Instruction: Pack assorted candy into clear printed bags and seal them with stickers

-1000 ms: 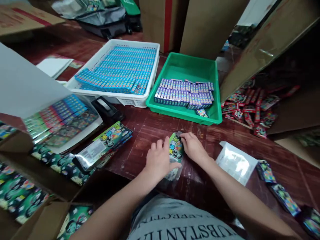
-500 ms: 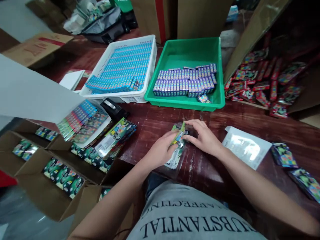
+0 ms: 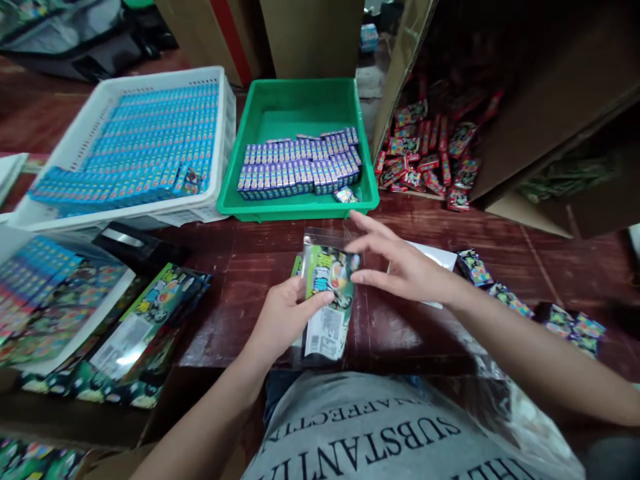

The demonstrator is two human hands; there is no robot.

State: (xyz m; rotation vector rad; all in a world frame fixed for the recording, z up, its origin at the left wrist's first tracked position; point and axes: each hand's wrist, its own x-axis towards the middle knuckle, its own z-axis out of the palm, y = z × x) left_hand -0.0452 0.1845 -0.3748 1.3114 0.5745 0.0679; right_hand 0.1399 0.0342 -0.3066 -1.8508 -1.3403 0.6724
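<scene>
My left hand (image 3: 285, 313) pinches a clear-topped plastic pouch (image 3: 327, 327) between thumb and fingers. Its print is green, yellow and black, with a white label panel low down. I hold it above the dark red table, and part of another green-edged pouch (image 3: 297, 265) shows behind it. Just right of the pouch is my right hand (image 3: 405, 263), fingers spread and holding nothing; whether a fingertip touches the pouch edge I cannot tell. Partly behind that hand lies a white sheet (image 3: 430, 253). More printed pouches (image 3: 145, 320) are stacked at the left.
Behind stand a white basket (image 3: 227, 127) of blue boxes and a green tray (image 3: 300, 215) with rows of small purple boxes. Red packets (image 3: 420, 160) fill a carton at the back right. Small dark packets (image 3: 510, 299) lie rightward. A black object (image 3: 135, 243) sits left.
The view has shifted right and closer. The pouch is now raised upright in my left hand, its front facing me. My right hand's fingers have spread away from it.
</scene>
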